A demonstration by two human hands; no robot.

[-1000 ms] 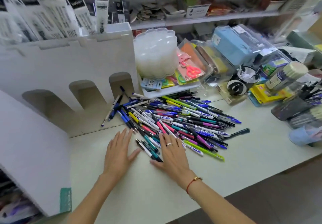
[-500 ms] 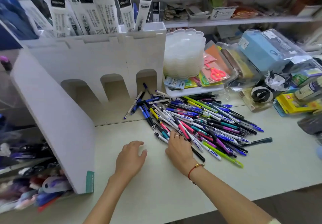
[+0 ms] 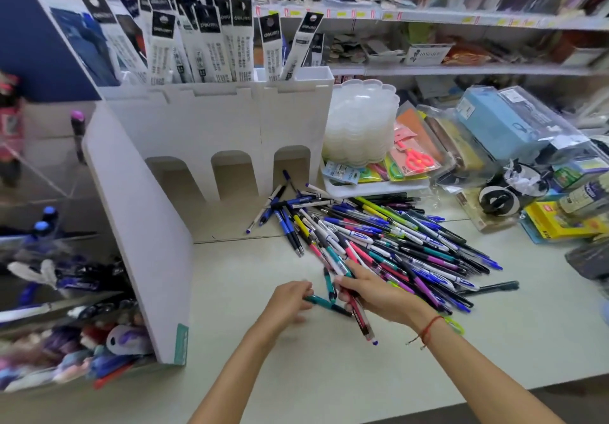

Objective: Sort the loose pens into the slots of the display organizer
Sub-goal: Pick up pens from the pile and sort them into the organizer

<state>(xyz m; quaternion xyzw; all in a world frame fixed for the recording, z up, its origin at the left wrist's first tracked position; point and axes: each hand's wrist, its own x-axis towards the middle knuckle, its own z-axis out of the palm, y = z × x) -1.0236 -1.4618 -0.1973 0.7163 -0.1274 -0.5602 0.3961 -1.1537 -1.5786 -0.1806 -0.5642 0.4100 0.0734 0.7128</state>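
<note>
1. Dozens of loose pens (image 3: 392,239) lie heaped on the pale counter (image 3: 494,341), just in front and to the right of the white display organizer (image 3: 230,120); the heap sits close to the slots, likely so each pick is a short carry.
2. Three arched slots (image 3: 232,173) open along the organizer's front wall, and from here they look bare inside; one blue pen (image 3: 287,178) pokes toward the rightmost arch, so I judge the sorting has barely begun.
3. The right hand (image 3: 379,295) sits at the near edge of the heap, its grip closed around a small bunch, among them a pink-and-dark pen (image 3: 361,319) whose tip hangs past the palm toward me. Taking several at once looks like gathering one kind together.
4. The left hand (image 3: 290,301) has its fingers curled onto the end of a teal pen (image 3: 321,301) that lies across to the right hand, apparently pulling it out of the bunch; motion blur hides the exact pinch.
5. Packaged refills (image 3: 197,44) stand upright in the organizer's top tier, clear of the slots below.
6. Stacked clear trays (image 3: 359,120) and packets crowd the right side, leaving only the near counter as working room.
</note>
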